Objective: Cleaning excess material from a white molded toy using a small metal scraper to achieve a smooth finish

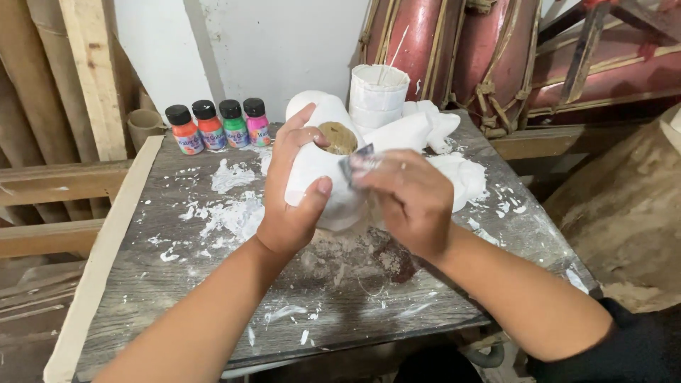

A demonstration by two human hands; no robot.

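Head view is showing a white plaster-coated hollow form (323, 170), rounded and tube-like, with a brown opening at its far end; it is sitting above the middle of a wooden table (142, 284), raised in hand. Left hand (294, 191) is wrapping round the form's left side, thumb pressing on the near face, fingers curling over the top. Right hand (408, 198) is pinching a small grey scrap of abrasive sheet (357, 164) between fingertips and laying it against the form's right side.

Four small paint bottles (218, 126) with black caps are standing in a row at the far left of the table: orange, red-orange, green, pink, each with a label band. White taped cylinder (378, 96) is standing at the far centre, with a white cloth (425, 128) lying just beside it.

White smears and flakes are lying over the grey boards, thickest left of the hands. Near strip of the table is lying open; a pale wooden batten (99, 262) is running along the left edge.
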